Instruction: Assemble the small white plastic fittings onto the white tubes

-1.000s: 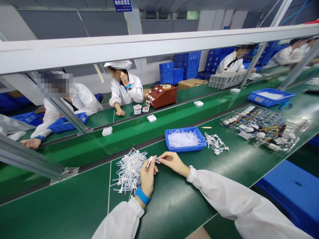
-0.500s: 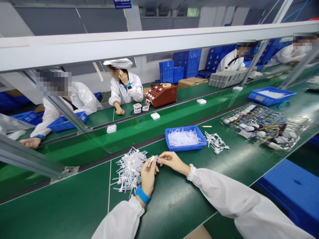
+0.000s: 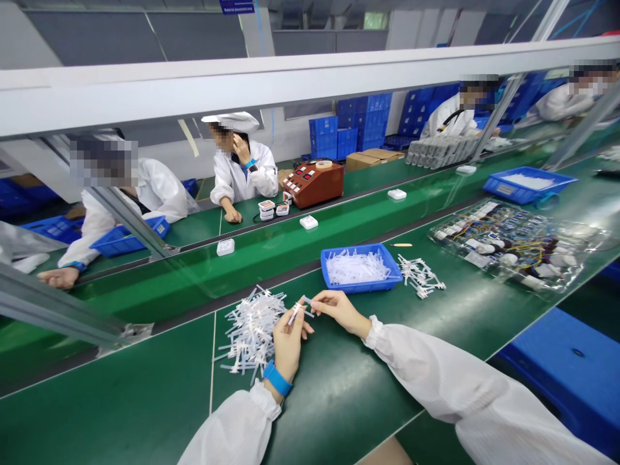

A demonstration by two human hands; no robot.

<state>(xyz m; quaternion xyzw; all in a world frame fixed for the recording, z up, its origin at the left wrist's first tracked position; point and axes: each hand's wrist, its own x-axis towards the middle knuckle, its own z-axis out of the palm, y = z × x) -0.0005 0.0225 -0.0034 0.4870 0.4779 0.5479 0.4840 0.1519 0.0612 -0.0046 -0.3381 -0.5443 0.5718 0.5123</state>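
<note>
Green bench (image 3: 356, 381), white pile (image 3: 254, 330) beside left hand (image 3: 287, 342)

"What's that in the left hand (image 3: 288, 345)?"

"A small white plastic piece (image 3: 294, 312), pinched in the fingertips, slim translucent arms sticking out at angles."

"Lying flat?"

"No, held up and tilted."

"And that short pale tube (image 3: 306, 300)?"

"In the right hand's (image 3: 339, 311) fingertips, right up beside the piece. I can't tell from here whether they're joined."

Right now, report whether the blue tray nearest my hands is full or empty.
Fairly full: white strips heap across the blue tray, hiding most of its floor.
</note>
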